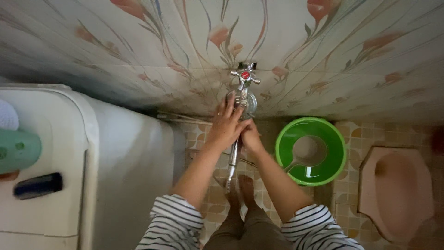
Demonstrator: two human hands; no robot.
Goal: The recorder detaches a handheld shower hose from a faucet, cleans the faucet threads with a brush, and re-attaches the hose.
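Hose [233,159], chrome and flexible, hangs at centre frame from a wall tap, its lower end dropping to the tiled floor [210,194] just in front of a bare foot [244,187]. Near the bottom edge, two striped sleeves [173,224] are cut off by the frame. Left hand [226,126] lies over the top of the hose just under the tap, fingers spread against the fitting; whether it truly grips cannot be told. Right hand [251,136] closes around the hose immediately beside it, the two hands touching. The hose section beneath both hands is hidden. At left, a white appliance [69,162] carries a green object [18,149] and a dark one [38,185], both partly cut off and hard to identify. Right of centre, a green basin [311,150] sits on the floor with a dipper inside. A pink squat pan [397,192] occupies the lower right. Farthest, the tap [245,76] with its red-capped cross handle is fixed to the floral tiled wall [138,46].
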